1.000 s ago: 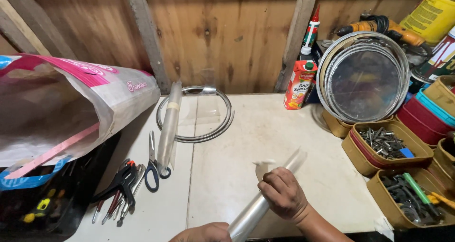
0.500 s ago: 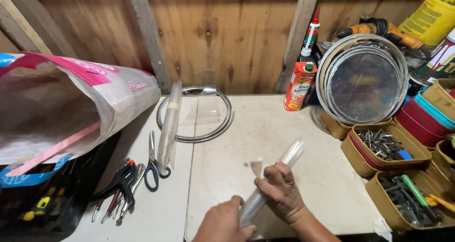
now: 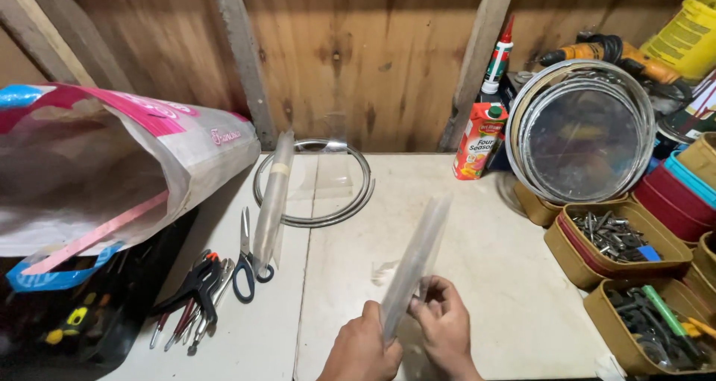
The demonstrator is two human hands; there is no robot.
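Observation:
A rolled tube of clear plastic film slants up and to the right over the white table. My left hand and my right hand both grip its lower end near the table's front edge. A second rolled clear sheet lies on the table to the left, next to black-handled scissors. Behind it a metal ring lies flat against the wooden wall.
A large open sack with pink stripes lies at the left, with pliers and other hand tools below it. At the right stand round sieves, a juice carton, a sealant tube and boxes of screws and bits.
My left hand has come up from the bottom edge and taken hold of the tube beside my right hand. The tube has tilted more upright.

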